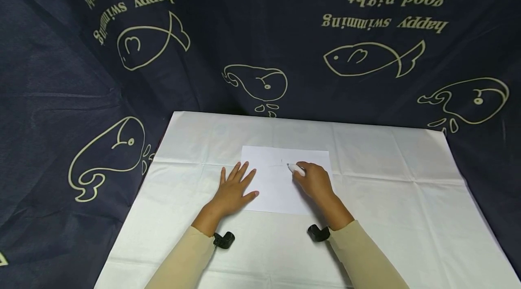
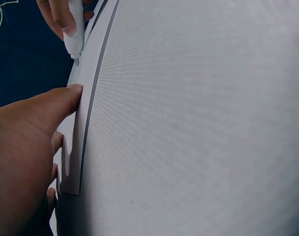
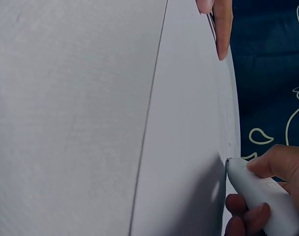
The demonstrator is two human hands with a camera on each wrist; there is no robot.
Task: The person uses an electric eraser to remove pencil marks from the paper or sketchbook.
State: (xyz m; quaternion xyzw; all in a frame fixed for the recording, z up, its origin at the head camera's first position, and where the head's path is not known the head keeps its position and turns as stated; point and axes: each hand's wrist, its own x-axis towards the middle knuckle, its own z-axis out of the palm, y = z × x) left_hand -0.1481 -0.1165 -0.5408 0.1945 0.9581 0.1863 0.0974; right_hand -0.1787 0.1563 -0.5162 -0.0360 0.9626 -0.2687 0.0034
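Observation:
A sheet of white paper (image 1: 281,196) lies flat on the white cloth. My left hand (image 1: 231,195) rests with fingers spread over its left edge, and the thumb (image 2: 66,101) presses near the border in the left wrist view. In my right hand (image 1: 318,182) I grip a thick white pen (image 1: 296,169), its grey metal tip pointing left. Seen from the right wrist, the thumb and fingers wrap the pen (image 3: 259,196), with its tip right at the paper. Faint thin marks (image 1: 281,161) show on the sheet just left of the tip.
The white tablecloth (image 1: 378,207) has fold creases and extends around the paper. Behind and to the left hangs a dark blue curtain (image 1: 252,17) printed with fish, whales and lettering. Black wrist cameras (image 1: 319,233) sit at both sleeve cuffs.

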